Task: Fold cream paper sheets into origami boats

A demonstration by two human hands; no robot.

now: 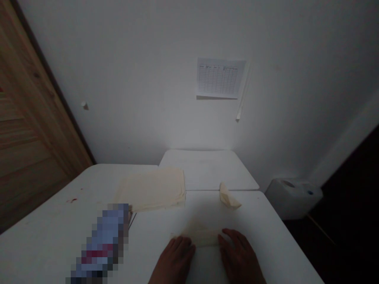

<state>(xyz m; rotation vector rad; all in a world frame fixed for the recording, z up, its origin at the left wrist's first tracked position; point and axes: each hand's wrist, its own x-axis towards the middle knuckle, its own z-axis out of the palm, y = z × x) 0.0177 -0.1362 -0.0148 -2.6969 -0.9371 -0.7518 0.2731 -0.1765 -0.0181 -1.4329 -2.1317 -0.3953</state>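
**Left hand [173, 262] and right hand [241, 256] rest open on a folded cream cloth strip [199, 238]**

At bottom centre, both hands lie palm down with fingers spread. The grip is wide and holds nothing, the fingertips just touching the strip's two ends. The strip lies flat between them on a white tabletop [254, 225]. It looks thin, soft and light, likely to sag if raised from one point and perhaps to slide on the smooth top, so its two ends seem the best places to take hold.

Left of the hands sits a pixelated blue-and-red object [102, 244], too blurred to identify. Farther up are one crumpled cloth piece [228, 197] and, upper left of it, one stack of cream cloth [152, 189], its layers uncountable. A small red stain [71, 200] marks a second tabletop [53, 205] at left, and a third tabletop [207, 169] lies beyond. One white plastic box [293, 197] stands at right, a wooden door [35, 118] at left, and one printed sheet [220, 78] is fixed to the wall.
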